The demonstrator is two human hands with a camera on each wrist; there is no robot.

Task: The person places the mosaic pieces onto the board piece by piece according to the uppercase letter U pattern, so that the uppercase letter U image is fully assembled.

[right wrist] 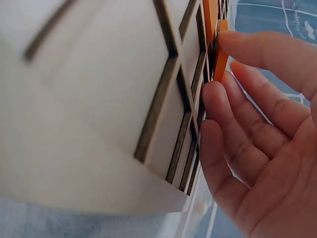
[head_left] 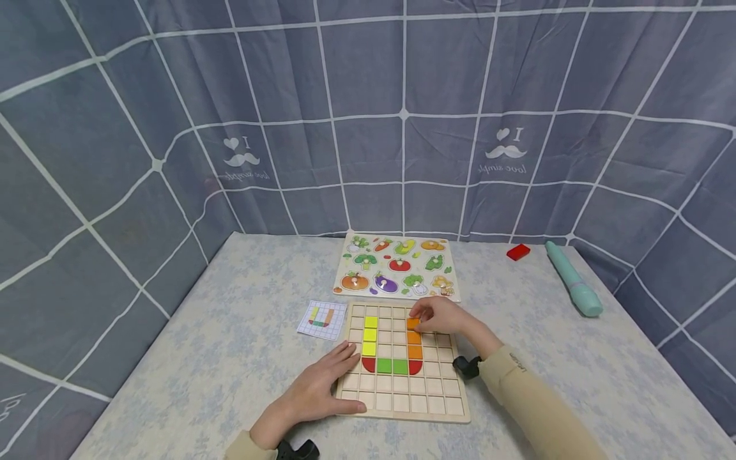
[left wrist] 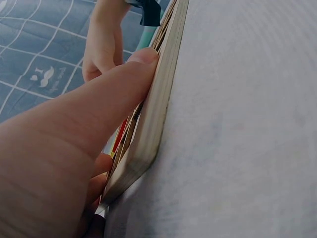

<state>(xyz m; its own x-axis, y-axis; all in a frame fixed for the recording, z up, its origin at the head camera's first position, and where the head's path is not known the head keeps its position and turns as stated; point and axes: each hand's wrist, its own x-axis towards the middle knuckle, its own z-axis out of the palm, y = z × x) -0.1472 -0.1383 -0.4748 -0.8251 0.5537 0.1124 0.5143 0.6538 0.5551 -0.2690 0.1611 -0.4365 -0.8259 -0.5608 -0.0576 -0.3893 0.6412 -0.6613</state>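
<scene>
A wooden grid board lies on the table, with coloured tiles set in a U shape. Yellow tiles run down the left side, and green tiles lie between two red rounded corner tiles at the bottom. Orange tiles form the right side. At that column's top, my right hand pinches an orange square tile, which looks tilted against the board in the right wrist view. My left hand rests on the board's left edge, fingers extended and thumb on the front rim.
Left of the board is a pattern card showing a similar U. Behind stands a vegetable puzzle board, lying flat. A red block and a teal cylindrical object lie at the back right. Curtains enclose the table.
</scene>
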